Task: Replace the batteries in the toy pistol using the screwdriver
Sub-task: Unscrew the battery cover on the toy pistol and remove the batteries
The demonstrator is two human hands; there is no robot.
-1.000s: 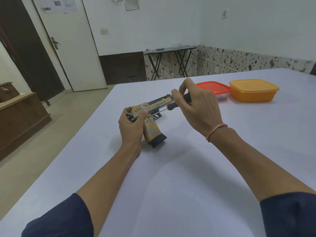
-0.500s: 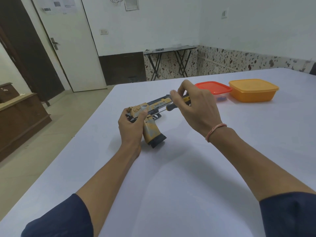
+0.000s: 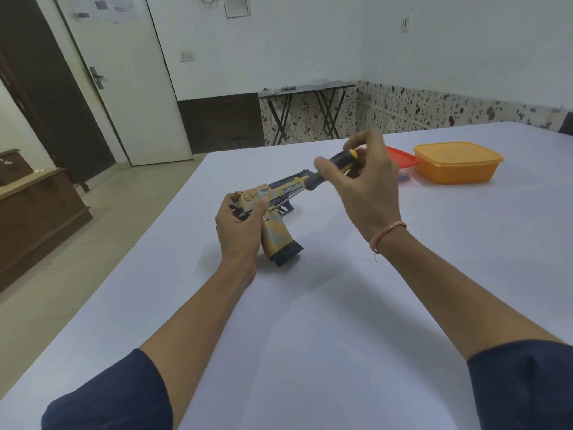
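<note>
right hand (image 3: 366,187): it is hovering above the tabletop (image 3: 341,305), with thumb and curled fingers pinching the black and yellow handle of the screwdriver (image 3: 341,157). the handle is tilting up toward the far edge. the thin shaft is running down and left from it, across the side of the toy pistol (image 3: 288,188). the tip is ending at the frame just above the grip, beside the left thumb. whether it is sitting in a screw is too small to tell. a thin pink thread (image 3: 387,234) is circling the right wrist.

left hand (image 3: 240,226): it is gripping the rear end of the toy pistol, with fingers wrapping round the back and the thumb pressing on the side facing the camera.

toy pistol: tan and dark in colour, it is standing on the tabletop toward the far left corner, well apart from the near edge. the dark butt of the grip appears to be resting on the surface. the barrel is pointing away and to the right, passing under the right hand.

surroundings: a box with a red lid (image 3: 403,156) is sitting near the far edge, partly hidden behind the right hand. an orange lidded box (image 3: 457,164) is sitting just beside it on the right. both forearms are reaching in from the near edge, in dark blue sleeves (image 3: 108,408). beyond the tabletop, a folding table (image 3: 307,88) is standing against the far wall, a white door (image 3: 124,88) is showing at the left, and a brown wooden cabinet (image 3: 37,218) is standing on the floor past the left edge.
</note>
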